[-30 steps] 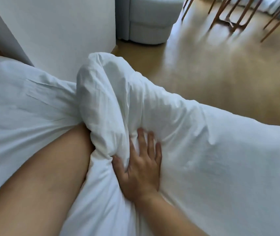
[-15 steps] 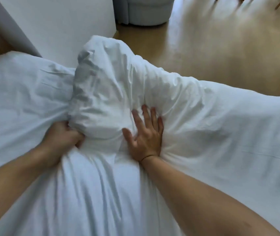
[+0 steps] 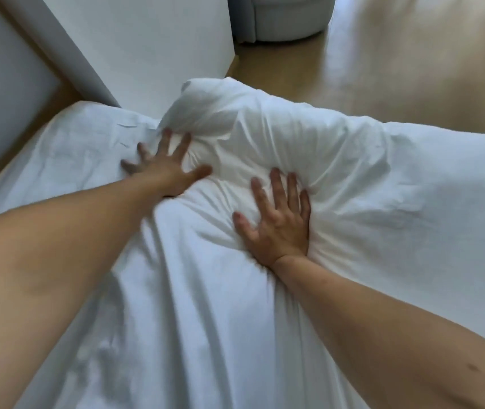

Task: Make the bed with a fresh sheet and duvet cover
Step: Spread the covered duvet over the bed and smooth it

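Pressing the puffy duvet corner [image 3: 279,134] onto the bed [image 3: 81,143], the left hand [image 3: 164,171] and right hand [image 3: 276,225] lie flat, fingers spread, gripping nothing; sweeping outward should level the lump.

The lump of duvet [image 3: 279,137] lies on the bed [image 3: 67,152], in the middle. The left hand [image 3: 164,169] rests on its 9 o'clock side. The right hand [image 3: 276,222] rests on its 6 o'clock side. Behind the lump, at 12 o'clock, stands a wall [image 3: 146,54]. A seat [image 3: 288,19] sits on the floor [image 3: 412,69] at 1 o'clock.
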